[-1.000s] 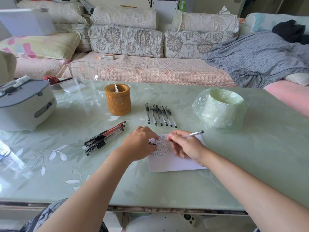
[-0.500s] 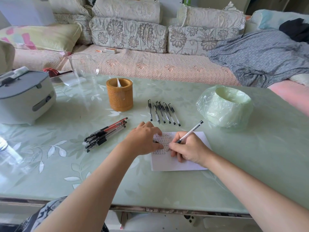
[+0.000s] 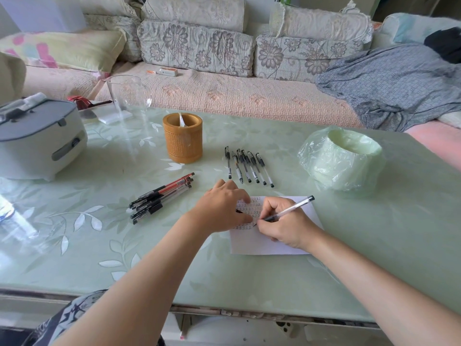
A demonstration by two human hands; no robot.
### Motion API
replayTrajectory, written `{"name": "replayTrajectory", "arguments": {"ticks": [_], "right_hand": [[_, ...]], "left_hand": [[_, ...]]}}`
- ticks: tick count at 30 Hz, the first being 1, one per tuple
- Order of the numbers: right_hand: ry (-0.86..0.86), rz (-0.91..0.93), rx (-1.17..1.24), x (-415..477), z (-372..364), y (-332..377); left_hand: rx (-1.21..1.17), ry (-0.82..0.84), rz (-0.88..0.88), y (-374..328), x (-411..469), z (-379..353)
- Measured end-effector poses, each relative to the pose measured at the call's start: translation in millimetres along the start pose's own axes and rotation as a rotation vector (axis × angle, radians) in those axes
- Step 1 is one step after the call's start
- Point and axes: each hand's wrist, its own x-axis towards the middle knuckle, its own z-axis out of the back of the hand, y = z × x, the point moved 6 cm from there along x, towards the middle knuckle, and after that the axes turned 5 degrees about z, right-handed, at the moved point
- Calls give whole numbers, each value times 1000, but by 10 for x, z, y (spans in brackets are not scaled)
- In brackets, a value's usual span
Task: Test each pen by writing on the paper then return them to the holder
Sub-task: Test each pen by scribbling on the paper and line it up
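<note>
Green table (image 3: 374,258) (leaf-patterned) bears paper (image 3: 252,242), loose pens (image 3: 245,166), holder (image 3: 182,138).

We see the round woven bamboo holder (image 3: 182,138), row of clear black-capped pens (image 3: 249,166) to its right, bundle of pens (image 3: 161,197) before it, white paper sheet (image 3: 269,242) before-right.

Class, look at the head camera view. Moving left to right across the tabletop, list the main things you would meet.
Grey appliance → pile of pens → wooden holder → row of pens → paper → bagged green roll.
</note>
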Motion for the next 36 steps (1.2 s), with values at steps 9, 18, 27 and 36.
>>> {"name": "replayTrajectory", "arguments": {"ticks": [9, 18, 27, 36], "right_hand": [[1, 10, -36, 43, -13, -36], [13, 47, -134, 46, -31, 14], [3, 76, -137, 36, -31, 23], [-35, -2, 32, 40, 7, 20]], "left_hand": [[-20, 26, 35, 13, 15, -7], [-24, 26, 42, 18, 17, -13], [-35, 18, 64, 36, 11, -29], [-40, 22, 39, 2, -12, 0]]}}
